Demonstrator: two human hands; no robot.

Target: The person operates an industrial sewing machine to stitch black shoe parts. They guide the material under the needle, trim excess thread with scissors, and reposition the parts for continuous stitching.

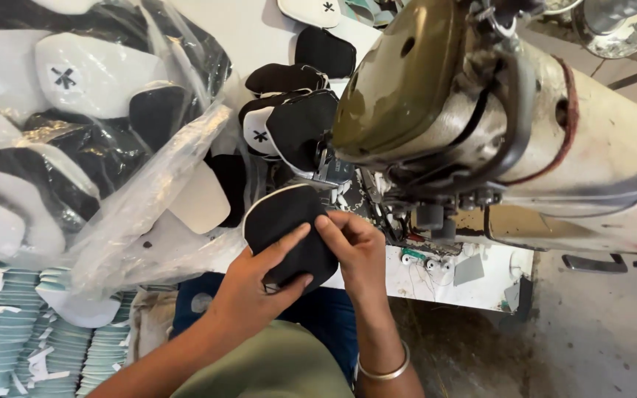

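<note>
The left hand lies over the lower left of a black fabric piece, fingers stretched flat across its top and thumb tucked under its lower edge, so the piece is pinched between them. The right hand meets it from the other side, fingertips bent down and pressed onto the cloth's right half, touching the left fingertips (a metal bangle sits on that wrist). The piece is rounded, trimmed with a thin white binding along its upper left edge, and it sits at the near edge of the white worktop, its lower part hanging past that edge.

Room is tight. Just behind the piece stands the needle area of an old sewing machine, its olive and cream head filling the right side. To the left, touching distance away, a clear plastic bag of black and white cut pieces slumps over the worktop. More sewn black pieces trail off behind the needle. Below the bag, stacked pale green pieces fill the near left corner.
</note>
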